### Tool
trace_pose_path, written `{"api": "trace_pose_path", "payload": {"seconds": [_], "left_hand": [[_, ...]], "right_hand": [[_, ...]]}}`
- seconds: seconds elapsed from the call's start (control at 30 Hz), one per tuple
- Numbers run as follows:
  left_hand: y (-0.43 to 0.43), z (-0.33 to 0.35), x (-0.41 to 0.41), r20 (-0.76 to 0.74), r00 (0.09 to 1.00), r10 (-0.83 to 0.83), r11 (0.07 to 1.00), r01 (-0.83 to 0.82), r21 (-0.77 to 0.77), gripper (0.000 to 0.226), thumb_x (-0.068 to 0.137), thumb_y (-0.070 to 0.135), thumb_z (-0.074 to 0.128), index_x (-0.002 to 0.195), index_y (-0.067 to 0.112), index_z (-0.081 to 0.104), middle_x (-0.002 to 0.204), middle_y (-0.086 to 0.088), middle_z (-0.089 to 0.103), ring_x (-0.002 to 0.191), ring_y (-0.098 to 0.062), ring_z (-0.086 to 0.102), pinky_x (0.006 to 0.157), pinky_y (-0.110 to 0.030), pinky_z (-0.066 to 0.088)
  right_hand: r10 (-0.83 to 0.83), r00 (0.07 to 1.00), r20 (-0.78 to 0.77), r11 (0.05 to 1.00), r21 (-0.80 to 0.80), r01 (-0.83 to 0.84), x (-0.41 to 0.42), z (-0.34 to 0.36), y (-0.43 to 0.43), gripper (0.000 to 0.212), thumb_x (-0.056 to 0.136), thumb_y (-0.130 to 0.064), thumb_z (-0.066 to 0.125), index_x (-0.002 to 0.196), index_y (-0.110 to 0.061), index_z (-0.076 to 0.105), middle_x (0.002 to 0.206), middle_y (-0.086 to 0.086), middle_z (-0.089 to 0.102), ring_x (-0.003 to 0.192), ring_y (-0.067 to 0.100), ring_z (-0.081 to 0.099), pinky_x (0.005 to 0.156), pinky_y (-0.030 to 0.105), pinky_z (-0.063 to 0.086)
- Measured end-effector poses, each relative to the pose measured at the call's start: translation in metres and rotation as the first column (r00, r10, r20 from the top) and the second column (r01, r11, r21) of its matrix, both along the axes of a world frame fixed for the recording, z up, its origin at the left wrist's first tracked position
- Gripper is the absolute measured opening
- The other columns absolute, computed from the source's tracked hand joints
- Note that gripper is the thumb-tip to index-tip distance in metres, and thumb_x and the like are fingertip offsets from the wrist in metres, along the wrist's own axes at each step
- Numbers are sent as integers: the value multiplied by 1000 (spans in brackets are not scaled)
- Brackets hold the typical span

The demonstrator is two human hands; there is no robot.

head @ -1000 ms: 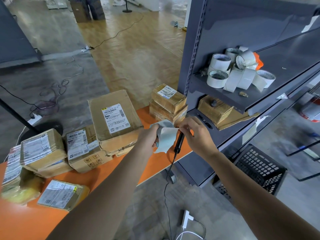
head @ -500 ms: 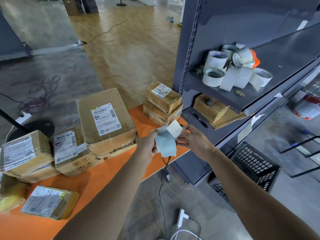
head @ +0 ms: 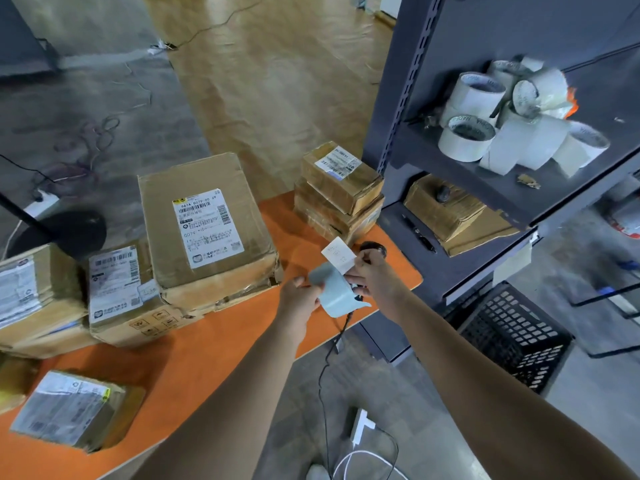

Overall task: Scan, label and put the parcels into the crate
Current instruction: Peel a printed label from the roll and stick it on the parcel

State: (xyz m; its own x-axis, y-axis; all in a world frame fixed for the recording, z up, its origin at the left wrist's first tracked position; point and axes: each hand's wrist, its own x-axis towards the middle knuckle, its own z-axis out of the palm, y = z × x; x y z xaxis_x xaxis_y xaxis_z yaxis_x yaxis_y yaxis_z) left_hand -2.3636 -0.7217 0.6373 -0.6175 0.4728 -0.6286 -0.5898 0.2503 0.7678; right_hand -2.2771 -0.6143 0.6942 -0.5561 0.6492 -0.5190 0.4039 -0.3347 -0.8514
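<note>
Head view, the only one. Both hands work over the near corner of the orange counter (head: 194,368).

- The left hand (head: 299,301) has its grip pinched on the pale backing strip (head: 334,294), which curls down between the hands.
- The right hand (head: 377,277) has its grip pinched on the white label (head: 338,255), which is partly lifted with its upper corner free.
- The black scanner (head: 374,249) shows just behind the right hand. I cannot tell whether it is lying on the counter or tucked in the hand.
- The large box (head: 207,230) is left of the hands. The small stack (head: 341,188) is beyond them, by the shelf (head: 460,188) upright.
- The crate (head: 512,344) is on the floor to the right. Its contents are not readable.

Judged step: peeling the label.

Method note:
- Keep the strip taut and peel at a low angle.
- Hold the label by its edge only.
- Set it on a flat box face clear of the barcode, then smooth it from one edge.
</note>
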Motion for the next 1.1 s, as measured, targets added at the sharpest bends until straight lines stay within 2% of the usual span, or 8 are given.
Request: {"api": "trace_pose_path", "payload": {"seconds": [0.2,0.33,0.5,0.63,0.73,0.83,0.9,1.1], "left_hand": [[1,-22,-9,-90,994,-59,991,48,-123,58,83,-4,66,135,2,43,105,-8,54,98,-24,55,88,-36,47],[-2,-28,-16,-179,981,-80,988,54,-148,36,79,-5,63,114,2,55,82,-3,58,73,-17,55,63,-21,44],[-10,-30,-16,-225,964,-142,980,105,-168,34,80,-2,62,113,5,59,99,-6,63,78,-13,56,59,-20,40],[-13,-26,-16,-237,958,-161,971,111,-213,21,83,3,63,92,19,55,83,7,55,75,-9,52,56,-20,37],[-14,-16,-15,-285,937,-204,957,130,-258,26,84,6,64,79,28,51,81,5,56,74,-15,50,58,-23,38],[-17,5,-7,-330,886,-325,913,202,-355,39,86,15,63,123,10,55,119,-9,61,89,-20,57,69,-28,44],[-19,19,1,-360,839,-408,877,251,-410,46,87,18,61,130,5,49,125,-11,59,104,-27,60,76,-31,47],[-23,75,14,-504,761,-408,903,253,-347,14,91,22,54,104,16,51,96,0,55,77,-15,56,65,-27,42]], "right_hand": [[75,991,111,997,-33,-71,-16,-31,3,38,102,-17,45,137,-4,45,128,18,58,115,32,59,86,35,50],[-15,991,130,972,-231,45,-29,-42,-2,44,105,-11,30,141,13,36,145,26,45,138,31,41,114,37,31],[-85,989,118,981,-164,104,-37,-44,-8,22,103,-11,37,117,-5,53,131,20,59,102,20,62,85,38,52],[-173,970,170,967,-157,200,-39,-37,-2,23,101,-8,42,82,-14,54,111,14,64,101,19,64,60,32,54],[-106,984,141,985,-121,124,-34,-26,2,23,101,-5,40,84,-10,54,91,5,60,81,14,64,59,30,53],[-147,985,91,988,-39,151,-28,-16,0,12,99,-10,46,97,-5,57,81,3,60,68,12,60,54,28,54],[-184,978,98,982,-33,188,-26,-5,-2,12,100,-13,47,91,-11,55,82,3,59,69,10,60,45,25,50],[14,997,81,965,262,-35,-11,33,-3,11,101,-17,48,92,-18,54,83,-1,58,78,12,59,63,25,53]]}}
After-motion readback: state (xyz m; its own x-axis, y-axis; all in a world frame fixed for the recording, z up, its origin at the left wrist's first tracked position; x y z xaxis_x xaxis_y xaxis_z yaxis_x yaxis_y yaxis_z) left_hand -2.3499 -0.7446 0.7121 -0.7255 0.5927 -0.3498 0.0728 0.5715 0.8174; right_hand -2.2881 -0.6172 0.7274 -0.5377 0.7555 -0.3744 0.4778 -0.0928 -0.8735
